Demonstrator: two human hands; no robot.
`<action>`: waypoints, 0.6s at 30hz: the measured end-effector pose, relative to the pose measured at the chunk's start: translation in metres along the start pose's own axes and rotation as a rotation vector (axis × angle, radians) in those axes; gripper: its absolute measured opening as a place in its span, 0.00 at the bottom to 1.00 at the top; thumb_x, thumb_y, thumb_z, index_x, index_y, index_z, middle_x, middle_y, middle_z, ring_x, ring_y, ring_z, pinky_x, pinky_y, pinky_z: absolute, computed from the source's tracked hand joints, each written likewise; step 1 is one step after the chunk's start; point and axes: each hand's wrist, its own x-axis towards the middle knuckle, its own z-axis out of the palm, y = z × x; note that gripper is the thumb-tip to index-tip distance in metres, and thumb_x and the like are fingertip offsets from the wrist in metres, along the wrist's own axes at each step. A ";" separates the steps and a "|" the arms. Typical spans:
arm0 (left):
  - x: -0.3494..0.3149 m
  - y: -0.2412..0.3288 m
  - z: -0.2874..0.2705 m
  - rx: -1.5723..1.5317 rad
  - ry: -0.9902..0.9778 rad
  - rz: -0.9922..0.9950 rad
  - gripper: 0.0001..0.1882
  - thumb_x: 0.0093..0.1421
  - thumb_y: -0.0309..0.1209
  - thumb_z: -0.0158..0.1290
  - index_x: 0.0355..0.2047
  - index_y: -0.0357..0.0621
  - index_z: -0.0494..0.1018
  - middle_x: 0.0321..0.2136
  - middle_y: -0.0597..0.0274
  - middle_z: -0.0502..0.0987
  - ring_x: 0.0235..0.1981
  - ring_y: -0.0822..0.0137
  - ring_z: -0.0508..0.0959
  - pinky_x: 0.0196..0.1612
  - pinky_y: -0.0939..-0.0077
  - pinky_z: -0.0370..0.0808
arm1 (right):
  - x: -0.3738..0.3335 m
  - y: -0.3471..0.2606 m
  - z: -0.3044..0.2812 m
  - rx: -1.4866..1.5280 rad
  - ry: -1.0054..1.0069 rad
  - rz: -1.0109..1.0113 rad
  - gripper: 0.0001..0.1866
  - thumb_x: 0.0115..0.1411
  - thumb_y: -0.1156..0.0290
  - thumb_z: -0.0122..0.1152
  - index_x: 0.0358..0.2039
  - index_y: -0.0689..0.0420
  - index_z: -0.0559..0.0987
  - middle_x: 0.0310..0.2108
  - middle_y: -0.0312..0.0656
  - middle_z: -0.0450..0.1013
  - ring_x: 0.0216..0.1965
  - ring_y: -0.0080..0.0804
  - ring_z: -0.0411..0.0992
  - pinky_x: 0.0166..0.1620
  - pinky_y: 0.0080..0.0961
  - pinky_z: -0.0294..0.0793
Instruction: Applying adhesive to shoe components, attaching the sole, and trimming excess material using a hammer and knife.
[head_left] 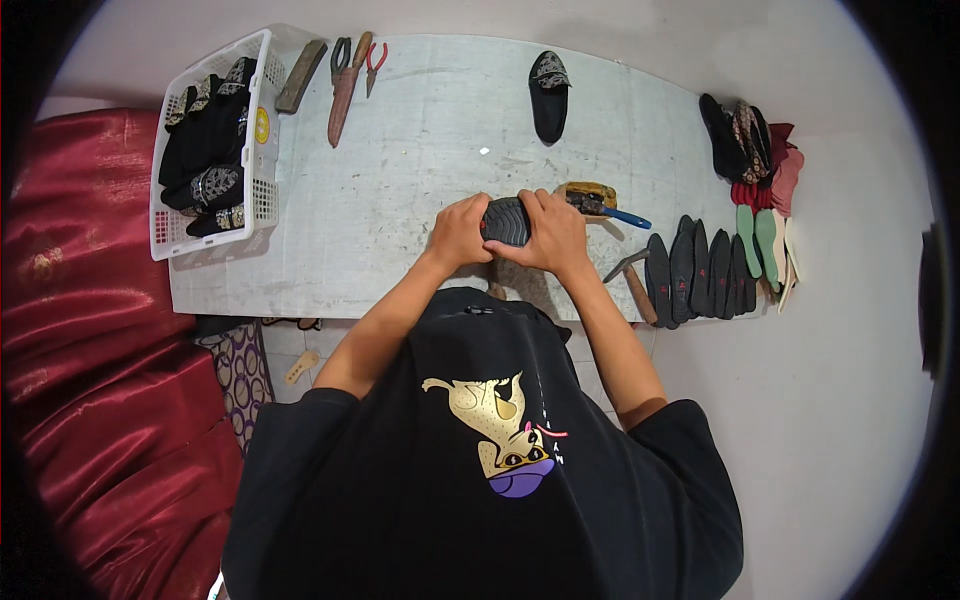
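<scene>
Left hand (461, 231) and right hand (556, 232) curl closed fingers around a wavy-ridged black shoe sole (507, 224) over the counter (400, 150); from the sole, near one o'clock lies a slip-on shoe (549, 105), near ten a latticed plastic basket (261, 160).

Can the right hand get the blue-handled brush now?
Probably yes: the blue-handled brush lies beside the right hand, with nothing visible between them, but that hand would first have to let go of the black ridged sole.
</scene>
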 end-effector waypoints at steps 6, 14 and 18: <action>0.002 0.003 -0.004 -0.038 -0.042 -0.053 0.26 0.37 0.33 0.65 0.37 0.43 0.69 0.27 0.50 0.77 0.33 0.42 0.80 0.36 0.52 0.77 | 0.002 -0.001 0.003 -0.006 0.035 0.014 0.43 0.41 0.28 0.72 0.40 0.57 0.81 0.30 0.44 0.75 0.30 0.42 0.77 0.30 0.37 0.76; 0.004 -0.004 0.000 -0.027 -0.015 -0.024 0.29 0.36 0.37 0.69 0.38 0.43 0.69 0.28 0.51 0.78 0.33 0.43 0.81 0.34 0.53 0.77 | 0.001 0.002 0.000 0.041 0.089 -0.006 0.43 0.43 0.29 0.73 0.44 0.57 0.82 0.33 0.44 0.78 0.33 0.43 0.79 0.34 0.36 0.77; 0.003 0.001 -0.002 -0.023 0.016 -0.013 0.30 0.38 0.39 0.71 0.38 0.44 0.70 0.28 0.53 0.79 0.33 0.45 0.82 0.35 0.54 0.78 | 0.001 0.002 0.006 0.282 0.170 0.065 0.32 0.51 0.39 0.73 0.41 0.56 0.86 0.34 0.45 0.81 0.35 0.46 0.81 0.37 0.38 0.78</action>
